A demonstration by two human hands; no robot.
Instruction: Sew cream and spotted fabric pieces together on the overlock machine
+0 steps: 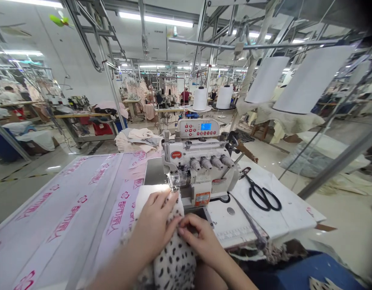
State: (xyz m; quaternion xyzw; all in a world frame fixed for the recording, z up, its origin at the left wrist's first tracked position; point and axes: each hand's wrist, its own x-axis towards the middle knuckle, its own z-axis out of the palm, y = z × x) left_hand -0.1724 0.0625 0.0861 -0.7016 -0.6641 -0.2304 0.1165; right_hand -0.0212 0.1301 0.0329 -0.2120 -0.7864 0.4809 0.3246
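A white fleecy fabric with dark spots (174,264) runs from my lap up to the needle area of a white overlock sewing machine (201,161). My left hand (154,217) lies on the fabric with its fingers stretched toward the presser foot, which is lit by a small lamp. Its thumb points at the fabric's right edge. Just right of it, my right hand (198,235) pinches that edge between thumb and forefinger. The machine's control panel (199,128) has a blue display and red buttons.
Black scissors (263,195) lie on the table right of the machine. Pink-printed plastic sheeting (74,209) covers the left tabletop. Pale cloth pieces (139,139) are heaped behind it. Large thread cones (314,80) stand at upper right, near a slanted metal pole (339,165).
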